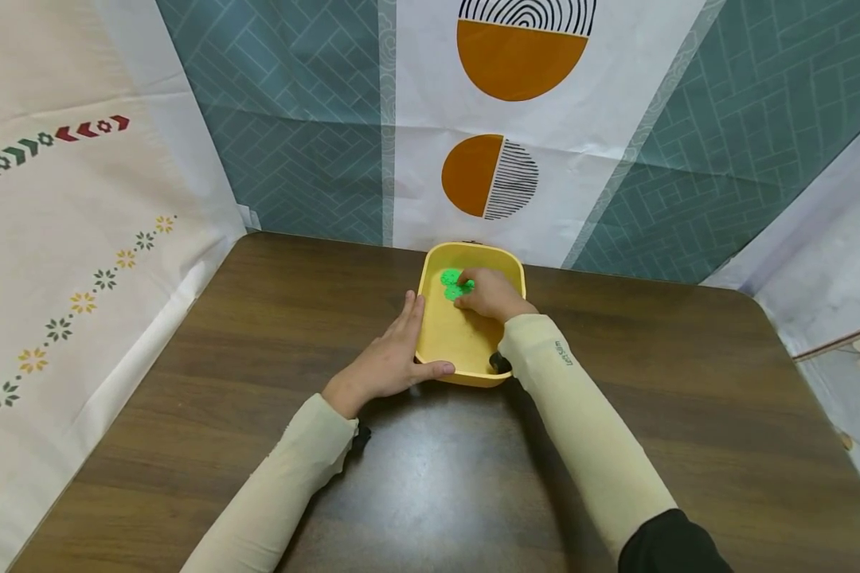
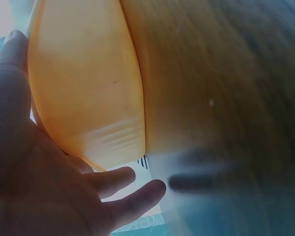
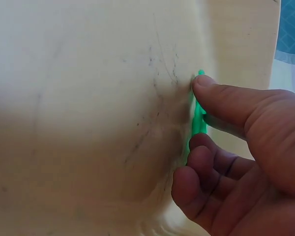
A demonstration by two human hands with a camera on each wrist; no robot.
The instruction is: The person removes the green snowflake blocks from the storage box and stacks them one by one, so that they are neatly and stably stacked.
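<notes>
A yellow plastic tray (image 1: 466, 342) stands on the table near the back wall. Inside its far part are green flower-shaped discs (image 1: 450, 277), close together or joined. My right hand (image 1: 493, 294) reaches in over the tray and pinches the green discs between thumb and fingers. In the right wrist view the green piece (image 3: 199, 120) shows edge-on, low against the tray's floor. Along the tray's left side lies my left hand (image 1: 387, 362), fingers straight against the wall, thumb over the near corner. The tray's outer wall (image 2: 88, 88) fills much of the left wrist view.
The brown wooden table (image 1: 294, 318) extends on both sides of the tray. A patterned cloth (image 1: 315, 159) hangs behind its far edge, and a cream cloth (image 1: 79, 239) hangs on the left. A black wrist device (image 1: 500, 363) sits under the right sleeve, at the tray's near rim.
</notes>
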